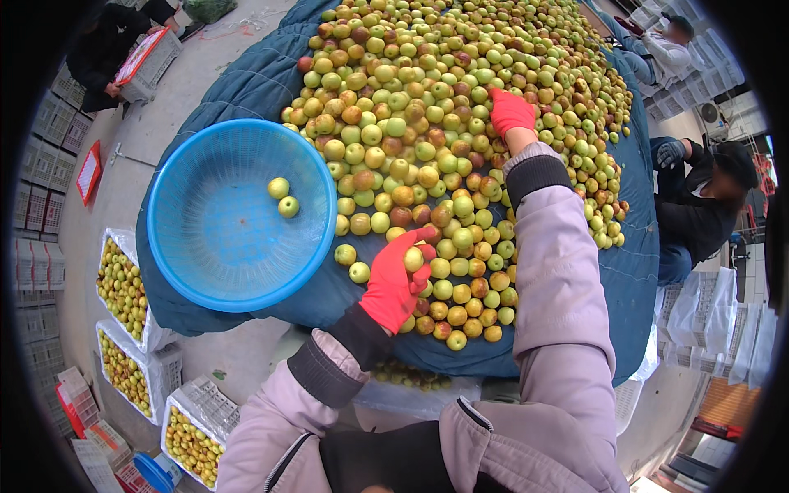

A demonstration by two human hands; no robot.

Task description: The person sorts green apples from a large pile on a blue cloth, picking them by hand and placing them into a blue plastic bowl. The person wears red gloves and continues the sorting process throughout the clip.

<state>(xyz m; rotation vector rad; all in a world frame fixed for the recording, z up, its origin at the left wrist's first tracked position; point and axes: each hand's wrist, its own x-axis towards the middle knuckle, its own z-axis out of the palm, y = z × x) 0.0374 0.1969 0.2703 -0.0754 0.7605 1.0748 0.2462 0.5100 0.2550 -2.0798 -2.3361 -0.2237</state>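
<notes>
A broad heap of green-yellow fruits blushed with red (394, 126), which look like jujubes, is spread over a dark blue quilted cloth (216, 101). My left hand (391, 283), in a red glove, curls around one pale green fruit (412, 259) at the near side of the heap. Farther off, my right hand (513, 114), gloved in red too, reaches down into the fruit with its fingertips among them; whether it grips one is hidden. Left of the heap stands a blue plastic colander-like basin (228, 259) with two green fruits (283, 197) inside.
Lined crates of fruit (123, 370) stand on the floor at left. A person (696, 191) sits at the right edge of the cloth, another (662, 52) farther back. At upper left, someone holds a grey crate (151, 68). Wrapped crates (703, 314) are stacked at right.
</notes>
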